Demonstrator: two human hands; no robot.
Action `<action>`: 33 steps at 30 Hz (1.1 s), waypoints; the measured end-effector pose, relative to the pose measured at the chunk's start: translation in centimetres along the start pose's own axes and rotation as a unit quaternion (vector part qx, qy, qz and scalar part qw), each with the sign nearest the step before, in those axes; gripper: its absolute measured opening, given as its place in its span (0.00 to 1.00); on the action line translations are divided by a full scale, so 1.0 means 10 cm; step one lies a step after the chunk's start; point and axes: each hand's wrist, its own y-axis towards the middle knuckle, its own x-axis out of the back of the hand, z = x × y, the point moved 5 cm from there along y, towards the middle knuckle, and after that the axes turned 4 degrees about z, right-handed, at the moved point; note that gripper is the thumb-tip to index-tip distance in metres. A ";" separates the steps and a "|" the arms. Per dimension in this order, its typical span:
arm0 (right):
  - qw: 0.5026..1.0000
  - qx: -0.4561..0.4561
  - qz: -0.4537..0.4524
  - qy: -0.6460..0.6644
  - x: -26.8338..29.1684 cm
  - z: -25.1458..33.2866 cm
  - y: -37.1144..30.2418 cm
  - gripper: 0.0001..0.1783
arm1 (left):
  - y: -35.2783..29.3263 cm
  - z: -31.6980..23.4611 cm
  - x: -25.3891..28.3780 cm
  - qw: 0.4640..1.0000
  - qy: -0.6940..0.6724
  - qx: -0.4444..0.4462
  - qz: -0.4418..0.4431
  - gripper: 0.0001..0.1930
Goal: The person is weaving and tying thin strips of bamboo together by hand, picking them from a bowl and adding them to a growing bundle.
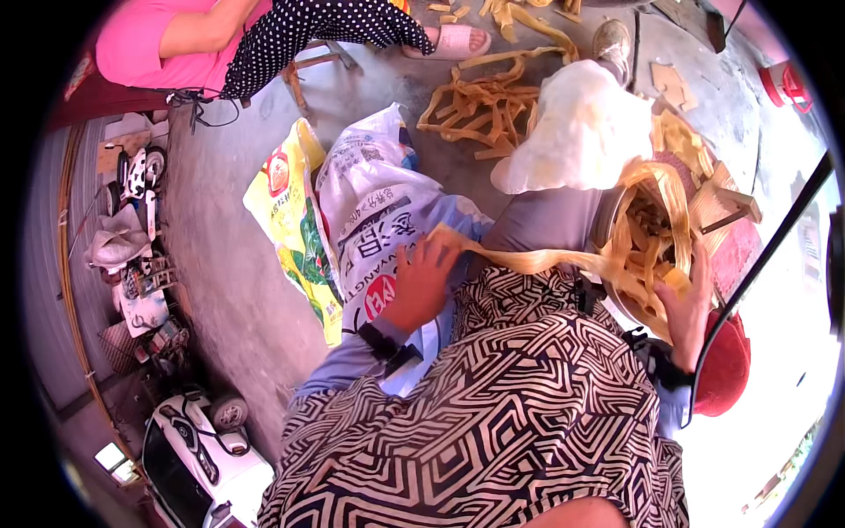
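Note:
My left hand lies over my left thigh on a white printed sack, fingers spread. Its fingertips touch or nearly touch the end of a long tan strip, which looks like dried plant sheath. From there the strip runs across my lap to a round basin at my right, filled with more tan strips and short pieces. At the basin's near right edge is my right hand, thumb and fingers apart around a yellowish piece; whether it grips the piece is unclear.
A pale, translucent cloth or bag covers my right lower leg. Loose strips lie on the concrete floor ahead. Another person in polka-dot trousers sits at the far left. A yellow sack lies left; a red object stands at right.

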 end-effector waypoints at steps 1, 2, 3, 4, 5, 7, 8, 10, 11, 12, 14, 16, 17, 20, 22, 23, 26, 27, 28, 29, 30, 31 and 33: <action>0.995 -0.007 -0.040 -0.090 -0.11 0.09 0.01 0.53 | -0.01 0.07 -0.07 0.999 0.019 0.023 -0.026 0.45; 0.970 -0.004 -0.062 -0.235 -0.23 0.15 -0.04 0.56 | -0.03 0.13 -0.12 0.997 0.038 0.045 -0.052 0.43; 0.992 0.094 -0.071 0.047 -0.26 0.21 0.43 0.59 | 0.45 0.23 0.05 0.986 0.047 0.072 -0.144 0.41; 0.995 0.100 -0.024 0.015 -0.38 0.03 0.24 0.60 | 0.41 0.05 -0.08 0.985 0.021 0.072 -0.157 0.40; 0.994 0.106 0.025 -0.002 -0.53 -0.08 0.04 0.61 | 0.30 -0.01 -0.13 0.983 0.007 0.079 -0.167 0.38; 0.994 0.075 0.057 -0.063 -0.57 0.15 -0.05 0.62 | 0.07 -0.04 -0.33 0.977 -0.083 0.047 -0.189 0.34; 0.993 0.054 0.079 -0.071 -0.58 0.17 0.00 0.59 | -0.03 -0.03 -0.51 0.970 -0.142 0.017 -0.196 0.34; 0.988 -0.025 0.153 0.019 -0.66 0.06 0.04 0.49 | -0.02 -0.02 -0.45 0.964 -0.196 -0.022 -0.177 0.34; 0.968 -0.080 0.205 0.122 -0.74 -0.08 0.02 0.41 | 0.00 -0.01 -0.43 0.969 -0.188 -0.026 -0.156 0.34; 0.970 -0.078 0.202 0.106 -0.73 -0.34 0.01 0.31 | 0.03 -0.02 -0.37 0.974 -0.181 -0.029 -0.134 0.33; 0.988 -0.045 0.146 0.002 -0.50 -0.58 -0.03 0.15 | 0.10 -0.10 -0.36 0.987 -0.061 -0.026 -0.143 0.34; 0.968 -0.105 0.137 -0.181 -0.25 -0.77 -0.07 0.15 | 0.27 -0.15 -0.47 0.991 0.004 -0.026 -0.134 0.34; 0.947 -0.151 0.136 -0.249 -0.13 -0.79 -0.10 0.15 | 0.38 -0.14 -0.58 0.991 0.011 -0.014 -0.131 0.33; 0.967 -0.125 0.103 -0.199 -0.13 -0.53 -0.10 0.16 | 0.78 -0.03 -0.90 0.995 0.017 0.018 -0.100 0.30; 0.984 -0.101 0.091 -0.115 -0.23 -0.39 -0.13 0.16 | 1.03 0.03 -1.01 0.999 -0.003 0.027 -0.039 0.26; 0.987 -0.087 0.087 -0.108 -0.34 -0.42 -0.15 0.16 | 1.16 0.08 -1.03 0.998 -0.055 0.004 -0.042 0.25; 0.975 -0.084 0.112 -0.171 -0.48 -0.42 -0.25 0.18 | 1.54 0.19 -1.01 0.988 -0.137 -0.039 -0.056 0.14; 0.971 -0.095 0.109 -0.192 -0.52 -0.53 -0.28 0.19 | 1.67 0.20 -1.03 0.990 -0.135 -0.017 -0.046 0.13; 0.983 -0.052 0.066 -0.164 -0.52 -0.44 -0.27 0.17 | 1.81 0.23 -1.10 0.991 -0.131 0.006 -0.036 0.12; 0.986 -0.075 0.070 -0.129 -0.49 -0.44 -0.25 0.18 | 1.98 0.27 -1.17 0.991 -0.126 0.030 -0.028 0.11; 0.985 -0.088 0.079 -0.127 -0.46 -0.41 -0.23 0.18 | 2.14 0.27 -1.27 0.989 -0.139 0.045 -0.028 0.11; 0.984 -0.104 0.086 -0.120 -0.45 -0.41 -0.24 0.19 | 2.33 0.27 -1.26 0.989 -0.143 0.036 -0.016 0.10; 0.979 -0.122 0.100 -0.130 -0.48 -0.44 -0.28 0.20 | 2.67 0.27 -1.27 0.987 -0.156 0.022 0.012 0.10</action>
